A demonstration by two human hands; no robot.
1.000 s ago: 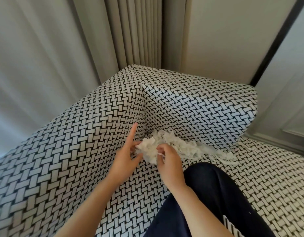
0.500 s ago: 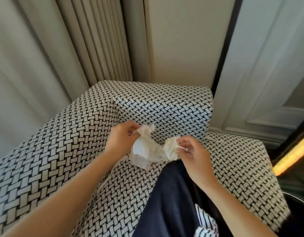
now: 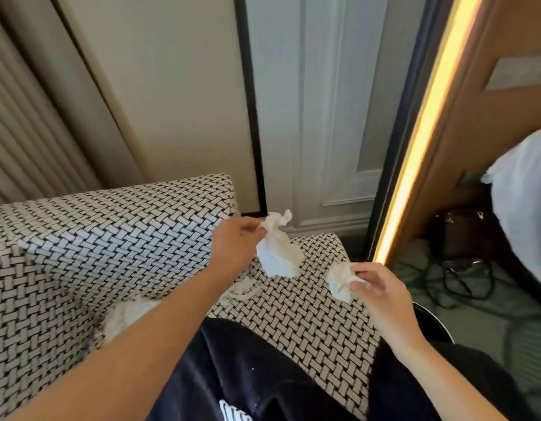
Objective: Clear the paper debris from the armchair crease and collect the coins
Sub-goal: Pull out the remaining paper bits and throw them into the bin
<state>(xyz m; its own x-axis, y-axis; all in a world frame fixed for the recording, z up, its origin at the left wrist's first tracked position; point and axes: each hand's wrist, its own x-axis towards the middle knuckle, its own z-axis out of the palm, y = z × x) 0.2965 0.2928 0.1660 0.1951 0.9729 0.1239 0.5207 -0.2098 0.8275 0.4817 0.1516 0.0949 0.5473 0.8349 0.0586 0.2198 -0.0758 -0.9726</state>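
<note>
The left hand (image 3: 232,238) pinches a crumpled tissue (image 3: 277,253) above the armchair (image 3: 111,232) seat; the right hand (image 3: 375,287) pinches a smaller wad (image 3: 339,282) just beside it; more paper (image 3: 126,314) lies in the crease; coins cannot be seen.

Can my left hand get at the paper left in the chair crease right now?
Likely not yet: the left hand pinches a paper wad, so it is full. The pile on the chair lies uncovered below that forearm.
</note>
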